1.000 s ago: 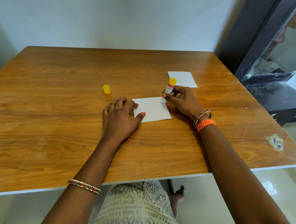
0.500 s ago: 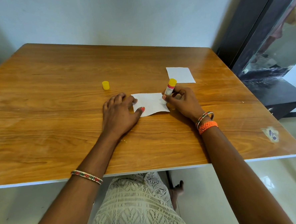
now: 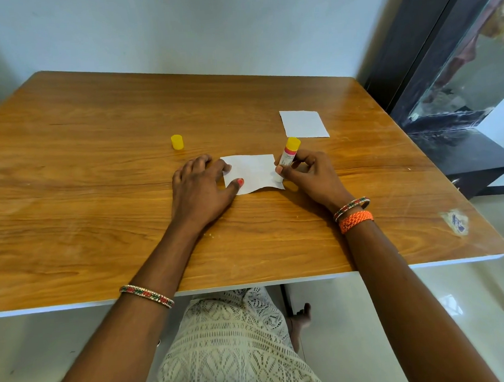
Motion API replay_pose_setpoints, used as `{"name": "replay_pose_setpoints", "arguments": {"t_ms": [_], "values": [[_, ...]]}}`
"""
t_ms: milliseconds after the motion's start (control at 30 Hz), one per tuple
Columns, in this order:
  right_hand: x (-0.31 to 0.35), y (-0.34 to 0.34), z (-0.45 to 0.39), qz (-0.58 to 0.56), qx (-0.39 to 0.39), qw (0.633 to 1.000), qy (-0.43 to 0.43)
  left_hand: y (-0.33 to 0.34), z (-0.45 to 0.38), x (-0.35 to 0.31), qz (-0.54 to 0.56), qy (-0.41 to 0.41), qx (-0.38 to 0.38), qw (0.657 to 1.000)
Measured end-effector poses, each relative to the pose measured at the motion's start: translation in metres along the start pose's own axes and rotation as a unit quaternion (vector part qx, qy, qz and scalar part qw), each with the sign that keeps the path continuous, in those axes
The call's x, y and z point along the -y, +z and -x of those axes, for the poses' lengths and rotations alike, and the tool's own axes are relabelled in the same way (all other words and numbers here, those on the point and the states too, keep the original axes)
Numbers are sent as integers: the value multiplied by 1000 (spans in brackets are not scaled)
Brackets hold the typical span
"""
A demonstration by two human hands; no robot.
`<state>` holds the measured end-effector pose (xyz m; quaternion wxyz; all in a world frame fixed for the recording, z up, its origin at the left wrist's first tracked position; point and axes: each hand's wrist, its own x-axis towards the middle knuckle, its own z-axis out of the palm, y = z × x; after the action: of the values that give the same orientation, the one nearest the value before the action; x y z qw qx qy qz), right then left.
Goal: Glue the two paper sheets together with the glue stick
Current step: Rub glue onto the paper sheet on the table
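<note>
A small white paper sheet lies on the wooden table between my hands, its near edge slightly buckled. My left hand rests flat, fingers and thumb pressing the sheet's left edge. My right hand grips an uncapped glue stick, tilted, its tip down on the sheet's right edge. A second white sheet lies flat farther back on the right. The yellow glue cap stands alone behind my left hand.
The table's near edge runs across the lower view, with my lap below it. A dark cabinet with a glass panel stands close to the table's right side. A worn sticker marks the near right corner.
The glue stick's tip has slid along the sheet's right edge toward me. The sheet's near edge has buckled from flat. My left hand has stayed on the left edge.
</note>
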<state>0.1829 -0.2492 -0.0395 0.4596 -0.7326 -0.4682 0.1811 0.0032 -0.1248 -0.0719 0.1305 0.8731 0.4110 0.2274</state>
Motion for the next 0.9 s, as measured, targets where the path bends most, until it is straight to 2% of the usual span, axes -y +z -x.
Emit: {"name": "replay_pose_setpoints", "arguments": {"t_ms": [400, 633, 733, 900], "values": [[-3, 1, 5, -24, 21, 999, 39, -2, 1, -1, -3, 3, 3, 1000], [-2, -10, 6, -221, -87, 968, 80, -3, 3, -3, -18, 11, -6, 1000], [-1, -9, 5, -243, -119, 959, 90, -5, 7, -6, -37, 17, -43, 998], [0, -7, 2, -234, -126, 959, 95, -11, 11, -17, -33, 52, -91, 994]]}}
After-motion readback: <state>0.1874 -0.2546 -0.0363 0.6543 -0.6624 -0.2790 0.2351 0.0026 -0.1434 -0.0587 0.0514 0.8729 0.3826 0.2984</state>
